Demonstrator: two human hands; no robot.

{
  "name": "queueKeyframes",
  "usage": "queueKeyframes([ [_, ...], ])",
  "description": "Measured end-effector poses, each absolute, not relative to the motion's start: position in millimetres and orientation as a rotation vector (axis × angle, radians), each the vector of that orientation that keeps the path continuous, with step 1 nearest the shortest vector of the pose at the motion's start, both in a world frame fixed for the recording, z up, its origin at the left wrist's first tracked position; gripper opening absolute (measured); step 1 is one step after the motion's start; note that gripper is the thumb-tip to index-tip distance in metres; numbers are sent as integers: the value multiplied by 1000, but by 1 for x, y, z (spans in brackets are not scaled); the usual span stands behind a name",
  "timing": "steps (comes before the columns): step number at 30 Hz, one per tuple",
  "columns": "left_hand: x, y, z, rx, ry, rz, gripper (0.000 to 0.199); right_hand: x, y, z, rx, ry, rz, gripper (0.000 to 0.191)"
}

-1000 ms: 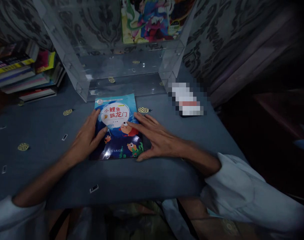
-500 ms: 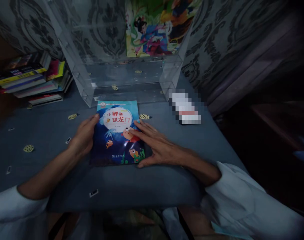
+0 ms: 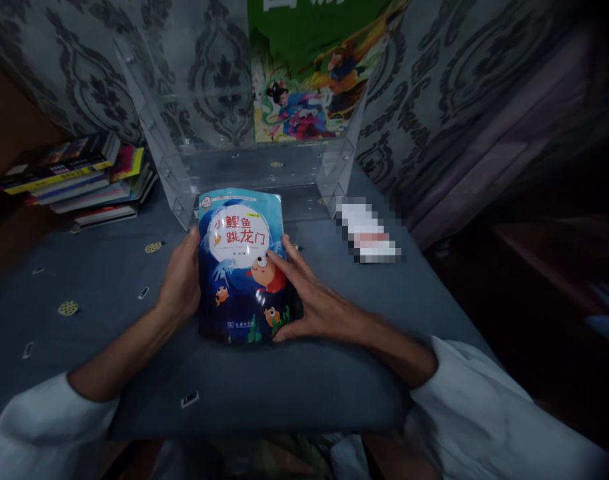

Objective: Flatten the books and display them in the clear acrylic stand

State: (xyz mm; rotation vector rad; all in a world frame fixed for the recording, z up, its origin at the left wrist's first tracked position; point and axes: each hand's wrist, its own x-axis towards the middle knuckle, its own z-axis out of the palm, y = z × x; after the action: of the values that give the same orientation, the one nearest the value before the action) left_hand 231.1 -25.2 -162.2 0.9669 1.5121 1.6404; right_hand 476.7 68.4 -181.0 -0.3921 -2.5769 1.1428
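Observation:
A blue picture book (image 3: pixel 239 287) with orange fish and a white circle on its cover is held between my two hands, its top edge bowed and tilted up off the table. My left hand (image 3: pixel 181 277) grips the left edge, with most of its fingers hidden behind the book. On the right edge lies my right hand (image 3: pixel 317 297), its thumb at the lower corner and a finger across the cover. Just beyond the book stands a clear acrylic rack (image 3: pixel 329 173), in which a green picture book (image 3: pixel 309 87) leans upright on the right side.
A stack of books (image 3: pixel 84 177) sits at the back left of the grey-blue tablecloth (image 3: pixel 284 393). To the right of the rack lies a pale blurred-out object (image 3: pixel 369 233). Patterned wallpaper (image 3: pixel 219 73) is behind the rack, and a curtain hangs at right.
The blue book has come up from lying flat to a tilt, with both hands closing on its edges. The view has shifted, showing more of the green book.

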Motion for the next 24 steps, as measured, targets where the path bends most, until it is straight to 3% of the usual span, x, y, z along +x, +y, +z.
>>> queueKeyframes([
  [11, 257, -6, -139, 1017, 1401, 1823, 44, 474, 71, -178, -415, -2223, 1463, 119],
  [16, 258, 0, -139, 931, 1372, 1948, 42, 472, 73, -178, -473, -2122, 1349, 116],
  [24, 258, 13, -129, 974, 1210, 2066, 47, 467, 85, -155, -547, -2124, 974, 86],
])
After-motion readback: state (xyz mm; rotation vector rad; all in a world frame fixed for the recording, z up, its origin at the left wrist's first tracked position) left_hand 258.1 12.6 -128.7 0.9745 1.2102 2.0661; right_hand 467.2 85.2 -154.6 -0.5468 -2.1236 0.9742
